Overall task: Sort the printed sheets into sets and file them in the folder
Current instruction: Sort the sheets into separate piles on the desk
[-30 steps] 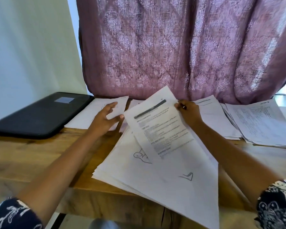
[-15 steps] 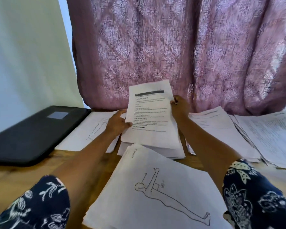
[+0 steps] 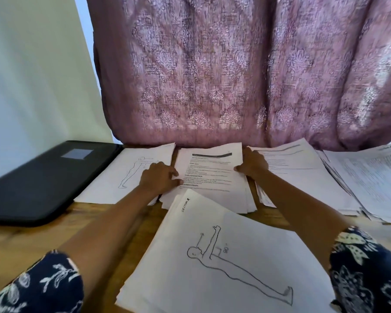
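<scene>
A text sheet with a dark header bar (image 3: 212, 175) lies on top of the middle stack at the back of the wooden table (image 3: 20, 240). My left hand (image 3: 159, 177) holds its left edge, thumb on the paper. My right hand (image 3: 253, 164) pinches its right edge, thumb on top. To the left lies a pile topped by a body-outline drawing (image 3: 127, 175). A closed black folder (image 3: 43, 177) sits at the far left. Nearest me is a larger pile (image 3: 224, 256) topped by a drawing of a figure with one arm raised.
Two more piles of printed text sheets lie to the right, one next to my right hand (image 3: 298, 175) and one at the table's right edge (image 3: 370, 177). A mauve patterned curtain (image 3: 235, 75) hangs directly behind the table. A pale wall is on the left.
The text sheet was lifted off the near pile, carried back and laid flat on the middle stack. Both hands moved back with it and stay at its edges.
</scene>
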Demonstrator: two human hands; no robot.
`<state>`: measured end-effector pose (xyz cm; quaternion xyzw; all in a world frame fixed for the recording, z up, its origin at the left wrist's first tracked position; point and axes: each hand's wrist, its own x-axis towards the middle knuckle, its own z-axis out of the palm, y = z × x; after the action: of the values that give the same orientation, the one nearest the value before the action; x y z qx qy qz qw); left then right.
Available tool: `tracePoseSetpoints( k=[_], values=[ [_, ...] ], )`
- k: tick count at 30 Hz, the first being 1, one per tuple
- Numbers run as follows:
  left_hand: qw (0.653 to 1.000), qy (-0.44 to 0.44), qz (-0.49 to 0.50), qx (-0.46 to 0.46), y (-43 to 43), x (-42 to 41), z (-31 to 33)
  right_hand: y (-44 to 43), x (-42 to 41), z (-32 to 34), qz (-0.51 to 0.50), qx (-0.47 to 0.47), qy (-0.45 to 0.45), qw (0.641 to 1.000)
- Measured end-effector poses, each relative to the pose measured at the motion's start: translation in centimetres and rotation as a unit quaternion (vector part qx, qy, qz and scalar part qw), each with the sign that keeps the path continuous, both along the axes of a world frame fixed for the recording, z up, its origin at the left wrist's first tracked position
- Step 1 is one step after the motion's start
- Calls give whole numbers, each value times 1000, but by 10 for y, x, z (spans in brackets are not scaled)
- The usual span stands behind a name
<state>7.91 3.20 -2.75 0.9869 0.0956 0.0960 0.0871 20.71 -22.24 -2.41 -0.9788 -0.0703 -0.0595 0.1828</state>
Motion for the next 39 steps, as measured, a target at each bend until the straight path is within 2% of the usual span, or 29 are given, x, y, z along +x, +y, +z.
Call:
tracePoseSetpoints(
  k=[3, 4, 6, 11, 13, 15, 19, 22, 26, 29, 31, 32, 34, 36, 39],
  values=[
    [999, 6, 1, 33, -10, -12, 6, 3, -26, 9, 14, -153, -130, 980],
    [999, 3, -3, 34, -12, -20, 8, 5, -40, 17, 37, -176, -176, 968],
    [1000, -14, -8, -2, -15, -38, 12, 10, -71, 32, 90, -160, -213, 960],
    [979, -65, -19, -194, -22, -104, 0, 7, -156, 27, 227, -87, -192, 951],
    [962, -68, -64, -258, -25, -133, -10, 2, -179, 12, 240, -40, -170, 955],
    [948, -31, -108, -298, -25, -147, -15, -2, -186, -3, 227, -20, -140, 963],
    [968, -4, -161, -192, -23, -153, -22, -4, -188, -19, 219, -56, -114, 967],
    [977, 37, -173, -118, -27, -152, -24, -3, -187, -20, 219, -113, -168, 954],
    [978, 52, -164, -117, -26, -152, -24, -5, -187, -19, 237, 7, -208, 949],
    [977, 42, -165, -128, -27, -154, -23, -11, -185, -18, 278, 85, -195, 937],
    [969, 26, -152, -191, -28, -157, -19, -14, -181, -13, 292, 125, -172, 933],
    [955, 8, -144, -260, -28, -160, -15, -15, -178, -8, 283, 153, -162, 933],
    [897, -37, -119, -424, -24, -164, -6, -18, -173, 7, 240, 217, -144, 935],
    [851, -99, -74, -510, -16, -164, 4, -18, -165, 23, 197, 277, -141, 930],
    [739, -168, -10, -652, 9, -155, 18, 2, -141, 48, 164, 324, -135, 922]
  ],
)
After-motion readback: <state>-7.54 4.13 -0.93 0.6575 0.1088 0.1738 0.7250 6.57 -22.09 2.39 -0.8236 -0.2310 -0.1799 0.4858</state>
